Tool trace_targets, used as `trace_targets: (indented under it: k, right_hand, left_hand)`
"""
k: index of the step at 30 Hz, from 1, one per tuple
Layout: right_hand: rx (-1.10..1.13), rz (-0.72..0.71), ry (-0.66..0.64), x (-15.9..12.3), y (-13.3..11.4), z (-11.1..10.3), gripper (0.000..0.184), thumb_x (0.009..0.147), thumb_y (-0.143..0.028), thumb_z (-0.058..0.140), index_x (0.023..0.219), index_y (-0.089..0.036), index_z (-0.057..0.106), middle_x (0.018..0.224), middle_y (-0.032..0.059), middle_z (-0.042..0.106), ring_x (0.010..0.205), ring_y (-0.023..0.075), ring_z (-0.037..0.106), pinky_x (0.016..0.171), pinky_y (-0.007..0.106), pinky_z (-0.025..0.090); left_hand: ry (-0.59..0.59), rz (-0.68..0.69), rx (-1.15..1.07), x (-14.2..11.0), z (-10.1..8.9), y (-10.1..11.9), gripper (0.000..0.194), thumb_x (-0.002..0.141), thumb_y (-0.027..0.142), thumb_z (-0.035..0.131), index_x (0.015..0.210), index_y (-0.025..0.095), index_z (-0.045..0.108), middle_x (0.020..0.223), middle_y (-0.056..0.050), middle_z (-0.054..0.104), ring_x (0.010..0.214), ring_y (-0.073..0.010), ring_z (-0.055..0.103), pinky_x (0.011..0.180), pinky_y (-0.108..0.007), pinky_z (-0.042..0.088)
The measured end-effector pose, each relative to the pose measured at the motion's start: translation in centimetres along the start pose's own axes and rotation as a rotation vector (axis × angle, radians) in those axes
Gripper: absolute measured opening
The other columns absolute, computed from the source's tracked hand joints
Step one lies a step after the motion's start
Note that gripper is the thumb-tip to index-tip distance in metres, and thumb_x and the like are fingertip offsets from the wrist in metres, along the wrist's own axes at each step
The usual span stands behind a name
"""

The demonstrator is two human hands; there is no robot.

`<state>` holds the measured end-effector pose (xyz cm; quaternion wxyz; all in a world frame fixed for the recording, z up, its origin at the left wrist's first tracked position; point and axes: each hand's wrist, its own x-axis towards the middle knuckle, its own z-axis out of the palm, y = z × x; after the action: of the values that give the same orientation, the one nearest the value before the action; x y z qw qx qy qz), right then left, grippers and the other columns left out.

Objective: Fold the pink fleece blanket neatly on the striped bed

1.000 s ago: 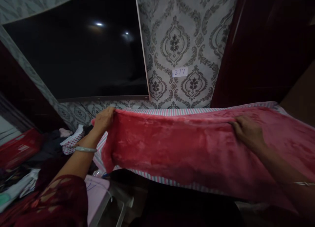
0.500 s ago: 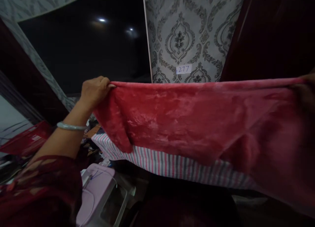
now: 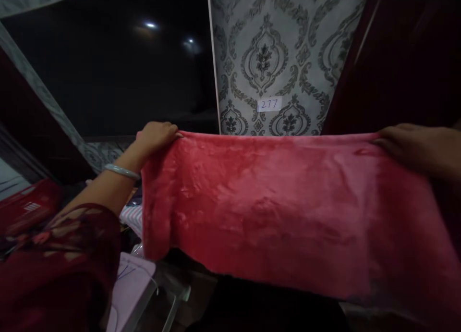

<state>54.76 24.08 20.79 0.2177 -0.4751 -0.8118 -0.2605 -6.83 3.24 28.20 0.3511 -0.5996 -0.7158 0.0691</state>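
A plush red-pink blanket (image 3: 266, 202) hangs stretched between my two hands. Its top edge runs nearly level, and its lower part drops in soft folds. My left hand (image 3: 157, 136), with a pale bangle on the wrist, is closed on the top edge near the left end. On the right, my right hand (image 3: 410, 144) grips the same edge, and more of the cloth falls beyond it. Behind the blanket, a striped cloth (image 3: 132, 217) shows only at its left corner; the rest is hidden.
A large dark TV screen (image 3: 118, 67) and patterned wallpaper with a paper label (image 3: 269, 104) reading 277 stand behind. Low at the left is a pale pink stool (image 3: 131, 288) with a white cable. A red basket (image 3: 29, 204) sits at far left.
My right hand has come inward to the left along with the edge. The blanket hangs lower and flatter, covering most of the striped cloth that showed before.
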Motion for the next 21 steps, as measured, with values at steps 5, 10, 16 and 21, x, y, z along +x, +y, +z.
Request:
trace_targets:
  k: [5,10,16,21]
  right_hand:
    - [0.093,0.001,-0.179,2.3,-4.0,7.7,0.031,0.089,-0.046,0.051,0.094,-0.019,0.065,0.099,0.0112,0.067,0.071,0.0212,0.059,0.058,0.031,0.036]
    - [0.244,-0.047,-0.33,2.8,-6.2,13.7,0.031,0.091,-0.043,0.045,0.087,-0.02,0.065,0.095,0.0125,0.069,0.073,0.0237,0.063,0.065,0.034,0.042]
    - [0.301,0.025,-0.419,3.9,-5.6,20.1,0.033,0.089,-0.046,0.042,0.086,-0.023,0.065,0.099,0.0164,0.071,0.087,0.0304,0.068,0.072,0.04,0.048]
    - [0.378,0.048,-0.448,2.5,-5.6,25.1,0.031,0.088,-0.048,0.046,0.078,-0.026,0.065,0.089,0.014,0.074,0.081,0.0328,0.07,0.067,0.042,0.049]
  left_hand:
    - [-0.144,0.045,-0.104,2.5,8.3,3.1,0.04,0.098,0.042,0.043,0.107,0.012,0.068,0.105,-0.02,0.07,0.102,-0.0337,0.068,0.081,-0.039,0.05]
    - [-0.245,0.023,-0.247,3.9,14.6,5.8,0.034,0.096,0.038,0.049,0.101,0.012,0.07,0.106,-0.021,0.071,0.103,-0.035,0.067,0.086,-0.043,0.05]
    - [-0.294,0.048,-0.36,7.1,21.3,9.2,0.028,0.096,0.029,0.05,0.104,0.01,0.069,0.109,-0.023,0.069,0.108,-0.0315,0.065,0.093,-0.04,0.046]
    - [-0.354,0.003,-0.445,8.4,25.2,12.4,0.025,0.094,0.021,0.05,0.104,0.009,0.069,0.115,-0.022,0.067,0.116,-0.0294,0.062,0.1,-0.038,0.043]
